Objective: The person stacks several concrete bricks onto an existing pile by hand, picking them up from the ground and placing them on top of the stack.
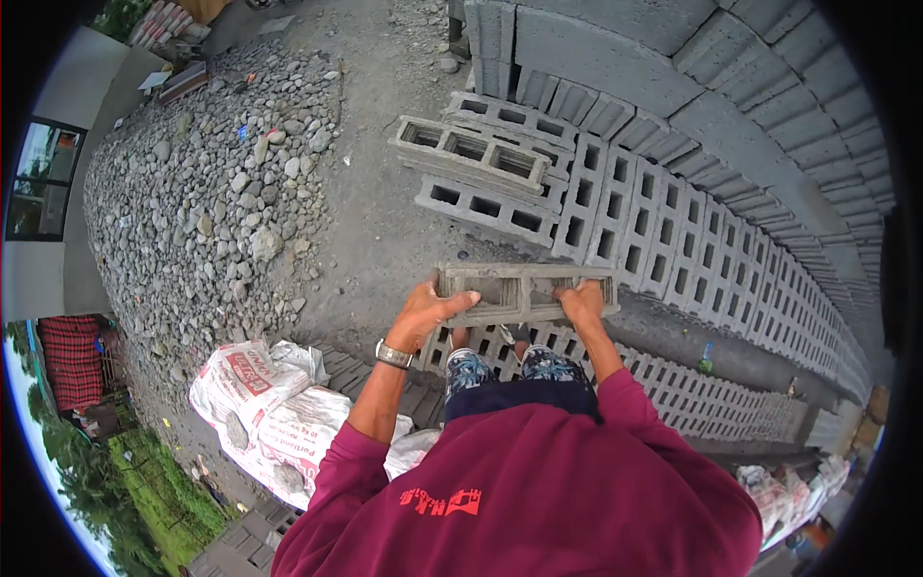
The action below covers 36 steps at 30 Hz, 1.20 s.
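Note:
Both my hands grip a grey-brown stack of thin rectangular frames (pixel 524 285) with wide openings, held crosswise in front of me above the ground. My left hand (pixel 423 313), with a watch on its wrist, is closed round the left end, its thumb over an opening. At the right end, the fingers of my right hand (pixel 582 304) are curled over the edge. Beyond it, a similar stack of frames (pixel 468 146) lies on top of grey hollow concrete blocks (pixel 486 208). Parts of my fingers are hidden behind the held stack.
A long row of hollow blocks (pixel 663 226) runs off to the right, beside a high block stack (pixel 615 62). Another block row (pixel 711 396) passes near my feet. Left are a gravel heap (pixel 231 183) and white cement sacks (pixel 255 394). A plastic bottle (pixel 707 358) stands between the rows.

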Tool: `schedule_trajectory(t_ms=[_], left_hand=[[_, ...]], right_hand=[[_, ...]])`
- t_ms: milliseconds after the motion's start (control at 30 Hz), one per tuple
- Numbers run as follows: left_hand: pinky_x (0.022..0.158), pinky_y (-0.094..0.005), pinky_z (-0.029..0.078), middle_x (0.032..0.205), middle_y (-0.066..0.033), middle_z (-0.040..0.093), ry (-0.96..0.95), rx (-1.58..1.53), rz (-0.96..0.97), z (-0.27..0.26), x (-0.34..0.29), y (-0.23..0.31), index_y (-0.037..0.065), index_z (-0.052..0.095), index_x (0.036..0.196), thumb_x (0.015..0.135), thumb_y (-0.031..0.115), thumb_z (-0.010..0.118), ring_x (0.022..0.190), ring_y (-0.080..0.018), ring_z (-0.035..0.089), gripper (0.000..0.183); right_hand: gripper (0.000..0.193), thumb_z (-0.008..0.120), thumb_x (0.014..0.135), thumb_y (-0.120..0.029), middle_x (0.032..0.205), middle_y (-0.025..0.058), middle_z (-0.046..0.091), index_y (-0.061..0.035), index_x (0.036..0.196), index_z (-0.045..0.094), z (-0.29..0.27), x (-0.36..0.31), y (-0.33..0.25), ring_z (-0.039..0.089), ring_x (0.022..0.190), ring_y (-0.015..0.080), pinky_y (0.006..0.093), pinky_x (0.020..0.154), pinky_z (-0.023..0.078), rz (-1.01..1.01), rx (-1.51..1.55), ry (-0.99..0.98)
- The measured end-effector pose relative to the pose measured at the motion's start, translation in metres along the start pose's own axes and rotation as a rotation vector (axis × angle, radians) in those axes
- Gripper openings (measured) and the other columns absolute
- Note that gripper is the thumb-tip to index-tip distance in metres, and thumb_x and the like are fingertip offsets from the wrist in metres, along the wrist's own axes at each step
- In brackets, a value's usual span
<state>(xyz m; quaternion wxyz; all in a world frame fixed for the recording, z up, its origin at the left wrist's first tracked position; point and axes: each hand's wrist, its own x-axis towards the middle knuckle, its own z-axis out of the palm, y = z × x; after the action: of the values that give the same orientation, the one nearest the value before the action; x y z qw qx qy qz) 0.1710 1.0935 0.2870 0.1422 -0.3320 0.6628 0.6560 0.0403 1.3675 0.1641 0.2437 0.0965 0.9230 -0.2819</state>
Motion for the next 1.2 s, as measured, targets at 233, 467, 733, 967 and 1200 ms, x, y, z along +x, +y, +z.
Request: schedule_trajectory(t_ms=[233, 467, 733, 967, 1200], left_hand=[[0.08, -0.0359, 0.052, 0.1, -0.0182, 0.072, 0.15, 0.12, 0.265, -0.073, 0.127, 0.026, -0.01, 0.066, 0.114, 0.08, 0.026, 0.072, 0.091, -0.0217, 0.067, 0.05], [0.075, -0.0321, 0.049, 0.096, -0.0101, 0.071, 0.179, 0.143, 0.325, -0.137, 0.247, 0.077, -0.006, 0.07, 0.108, 0.082, 0.026, 0.07, 0.085, -0.0156, 0.062, 0.041], [0.072, -0.0323, 0.05, 0.092, -0.0083, 0.071, 0.207, 0.134, 0.385, -0.165, 0.323, 0.098, -0.005, 0.072, 0.104, 0.083, 0.023, 0.068, 0.08, -0.0146, 0.062, 0.035], [0.083, -0.0392, 0.051, 0.1, -0.0213, 0.071, 0.304, 0.55, 0.274, -0.179, 0.37, 0.098, -0.007, 0.07, 0.104, 0.082, 0.032, 0.07, 0.093, -0.0298, 0.068, 0.045], [0.101, -0.0455, 0.048, 0.124, -0.0277, 0.062, 0.29, 0.933, 0.075, -0.182, 0.4, 0.078, -0.005, 0.065, 0.117, 0.084, 0.034, 0.066, 0.117, -0.0414, 0.06, 0.051]], right_hand=[[0.036, 0.081, 0.068, -0.031, 0.084, 0.0263, 0.07, 0.0022, 0.072, 0.068, 0.011, 0.039, -0.125, 0.07, 0.085, 0.0412, 0.0475, 0.076, 0.054, -0.061, -0.068, 0.22], [0.03, 0.077, 0.075, -0.029, 0.089, 0.0231, 0.072, 0.0, 0.079, 0.071, 0.022, 0.08, -0.237, 0.07, 0.09, 0.0406, 0.0466, 0.08, 0.053, -0.036, -0.04, 0.227], [0.031, 0.075, 0.076, -0.03, 0.101, 0.0215, 0.072, -0.0035, 0.092, 0.075, 0.035, 0.125, -0.289, 0.069, 0.1, 0.038, 0.0449, 0.088, 0.054, -0.02, -0.067, 0.189], [0.05, 0.08, 0.073, -0.044, 0.107, 0.0223, 0.071, 0.0007, 0.094, 0.073, 0.04, 0.15, -0.301, 0.069, 0.101, 0.0384, 0.046, 0.088, 0.053, -0.045, -0.101, 0.029], [0.04, 0.074, 0.077, -0.025, 0.107, 0.0209, 0.07, 0.0011, 0.106, 0.066, 0.046, 0.156, -0.216, 0.067, 0.102, 0.0358, 0.0473, 0.093, 0.049, -0.691, -0.496, -0.093]])
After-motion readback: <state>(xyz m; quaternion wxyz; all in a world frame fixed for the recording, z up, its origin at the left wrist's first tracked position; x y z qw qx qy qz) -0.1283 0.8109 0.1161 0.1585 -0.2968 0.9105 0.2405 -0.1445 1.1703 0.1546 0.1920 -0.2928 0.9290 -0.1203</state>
